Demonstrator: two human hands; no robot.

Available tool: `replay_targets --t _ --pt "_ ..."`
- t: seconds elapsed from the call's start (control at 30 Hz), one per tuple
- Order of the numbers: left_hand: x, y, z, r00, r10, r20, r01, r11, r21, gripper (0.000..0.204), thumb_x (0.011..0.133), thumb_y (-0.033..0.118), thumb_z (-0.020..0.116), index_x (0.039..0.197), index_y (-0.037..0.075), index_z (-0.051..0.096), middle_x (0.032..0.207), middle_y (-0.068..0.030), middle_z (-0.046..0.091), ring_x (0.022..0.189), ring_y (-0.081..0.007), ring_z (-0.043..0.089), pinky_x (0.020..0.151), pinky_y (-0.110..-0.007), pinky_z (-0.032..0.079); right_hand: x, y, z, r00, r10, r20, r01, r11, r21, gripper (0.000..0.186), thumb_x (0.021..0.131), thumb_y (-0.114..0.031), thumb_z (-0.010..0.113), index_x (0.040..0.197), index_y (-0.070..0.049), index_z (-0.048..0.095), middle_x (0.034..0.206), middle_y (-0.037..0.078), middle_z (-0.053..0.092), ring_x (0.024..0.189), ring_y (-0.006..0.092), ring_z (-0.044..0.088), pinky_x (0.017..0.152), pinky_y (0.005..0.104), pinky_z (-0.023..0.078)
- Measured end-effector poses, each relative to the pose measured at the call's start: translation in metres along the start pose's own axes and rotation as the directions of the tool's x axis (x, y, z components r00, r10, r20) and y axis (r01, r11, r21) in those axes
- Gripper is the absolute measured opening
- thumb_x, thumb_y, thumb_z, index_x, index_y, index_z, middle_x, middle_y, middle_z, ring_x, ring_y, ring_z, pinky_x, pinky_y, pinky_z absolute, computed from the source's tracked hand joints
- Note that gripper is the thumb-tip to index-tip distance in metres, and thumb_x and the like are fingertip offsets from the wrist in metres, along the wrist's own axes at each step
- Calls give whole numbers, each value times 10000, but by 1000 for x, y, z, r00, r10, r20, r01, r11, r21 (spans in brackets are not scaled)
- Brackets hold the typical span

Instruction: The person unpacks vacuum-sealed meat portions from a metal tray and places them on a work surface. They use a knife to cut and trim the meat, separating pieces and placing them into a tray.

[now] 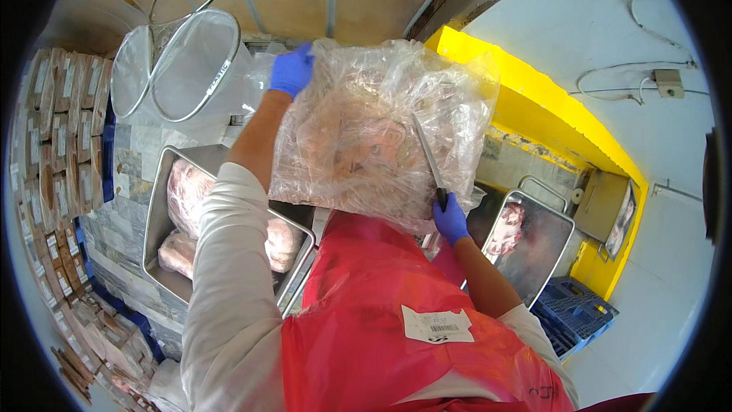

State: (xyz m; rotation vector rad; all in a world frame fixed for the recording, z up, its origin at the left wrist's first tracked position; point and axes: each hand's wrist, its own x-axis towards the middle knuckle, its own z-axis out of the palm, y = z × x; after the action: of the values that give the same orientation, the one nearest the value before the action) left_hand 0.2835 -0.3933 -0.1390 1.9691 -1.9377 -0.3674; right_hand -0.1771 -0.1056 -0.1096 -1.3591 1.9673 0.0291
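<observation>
A large block of meat wrapped in crinkled clear plastic [358,152] sits in front of me, its contents showing pinkish and blurred through the film. My left hand [292,70], in a blue glove, is closed on the plastic at the upper left corner. My right hand [450,217], also gloved in blue, grips the black handle of a long knife [427,154] near the lower right edge. The blade points away from me over the plastic. Below my hands is my red apron [381,282].
A steel tub [155,244] of meat stands at left; steel tubs [557,217] with meat stand at right. Stacked boxes [65,145] line the left, with bag-lined steel hoops [191,69] at upper left. A yellow ledge [534,76] and blue pallet [576,313] are at right.
</observation>
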Motion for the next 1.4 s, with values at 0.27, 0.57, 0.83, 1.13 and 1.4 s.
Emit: replay_targets --t 0.27,0.57,0.83,1.13,1.4 --pt "44 -56 -54 991 132 -21 -124 968 217 308 942 389 577 1092 133 661 977 -181 706 906 -399 671 784 -507 523 0 -1 -6 999 -5 32 4 999 41 407 893 -344 660 1111 -38 507 987 276 669 947 480 645 801 526 505" --pt "41 -10 -78 900 238 -366 -208 971 118 390 896 313 696 1196 69 641 1093 -203 661 1006 -388 626 853 -464 503 3 4 -9 996 48 81 -52 997 50 438 892 -359 664 1179 -58 527 1014 268 676 980 463 652 818 515 510" --pt "-113 -78 20 817 -568 -100 523 803 -285 737 860 535 692 1260 -77 595 1251 -317 607 1191 -442 572 989 -455 455 7 -3 -14 995 9 95 -12 999 36 470 894 -359 663 1221 -51 528 1075 263 673 1030 451 643 861 496 508" --pt "-79 -109 23 887 -459 44 432 793 -429 465 953 409 612 909 -51 664 848 -231 686 727 -354 580 755 -420 472 7 1 -14 992 38 117 -44 998 53 493 898 -335 674 1262 -45 513 1108 281 661 1066 452 631 879 489 506" --pt "-76 -91 1 784 -410 -467 306 909 -284 325 921 299 667 849 -17 684 808 -188 668 711 -325 601 731 -405 487 12 4 -13 994 0 108 -3 999 36 495 898 -341 678 1248 -29 517 1102 279 664 1048 454 636 871 490 510"
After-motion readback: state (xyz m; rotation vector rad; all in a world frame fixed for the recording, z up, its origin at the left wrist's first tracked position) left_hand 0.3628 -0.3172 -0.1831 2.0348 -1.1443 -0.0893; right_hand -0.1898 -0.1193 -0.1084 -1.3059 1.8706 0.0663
